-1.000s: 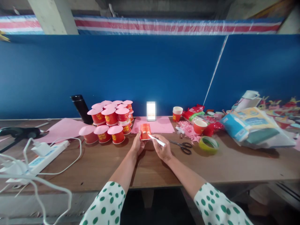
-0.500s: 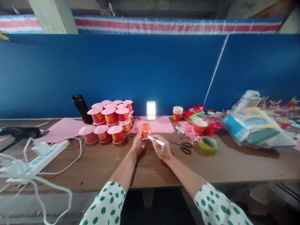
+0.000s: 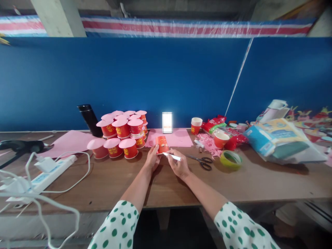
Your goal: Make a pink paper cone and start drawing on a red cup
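Note:
My left hand is closed around the lower left side of a red paper cup with gold print, held over the front of the pink paper. In my right hand is a white marker pen. Its tip points left and lies at the cup's near edge; whether it touches cannot be made out. Black-handled scissors lie just right of my right hand. To the left stand stacked red cups topped with pink paper discs. A bright, blurred-out rectangle stands behind the held cup.
On the right are a cup stack, pink scraps, a single cup, a tape roll and a plastic package. On the left are a black bottle, a power strip and loose white cables.
The cup has turned slightly in my left hand. The marker has shifted a little left along the cup's near edge. Both hands keep their hold.

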A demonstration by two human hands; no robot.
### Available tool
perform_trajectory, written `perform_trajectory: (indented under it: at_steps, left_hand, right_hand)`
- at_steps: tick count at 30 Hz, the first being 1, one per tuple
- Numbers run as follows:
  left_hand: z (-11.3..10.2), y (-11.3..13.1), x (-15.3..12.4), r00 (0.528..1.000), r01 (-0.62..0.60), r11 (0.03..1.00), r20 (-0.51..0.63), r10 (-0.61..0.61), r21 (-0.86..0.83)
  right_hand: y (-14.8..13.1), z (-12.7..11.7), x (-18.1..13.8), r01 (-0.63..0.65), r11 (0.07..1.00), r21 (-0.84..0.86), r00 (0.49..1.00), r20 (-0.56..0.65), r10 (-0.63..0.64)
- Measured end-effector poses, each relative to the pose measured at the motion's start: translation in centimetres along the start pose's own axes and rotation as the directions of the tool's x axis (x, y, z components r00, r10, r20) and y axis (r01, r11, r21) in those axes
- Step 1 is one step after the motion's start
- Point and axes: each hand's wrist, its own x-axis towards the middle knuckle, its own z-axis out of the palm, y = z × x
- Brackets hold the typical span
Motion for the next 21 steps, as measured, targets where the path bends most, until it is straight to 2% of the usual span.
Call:
perform_trajectory:
  at_steps: [10, 15, 21]
  left_hand:
    - [-0.07, -0.09, 0.2, 1.0, 0.005, 0.999, -0.03, -0.006, -0.033]
    - [-0.03, -0.1, 0.15, 1.0, 0.004, 0.999, -0.023, -0.005, -0.035]
    - [-0.25, -0.26, 0.48, 0.999, 0.006, 0.998, -0.035, -0.009, -0.067]
  right_hand:
    - [0.28, -0.01, 0.07, 0.02, 0.999, -0.038, 0.995, -0.093, -0.023]
    - [0.32, -0.01, 0.09, 0.025, 1.0, -0.016, 0.998, -0.063, -0.026]
    - [0.47, -0.04, 0.12, -0.002, 1.0, -0.023, 0.995, -0.1, -0.001]
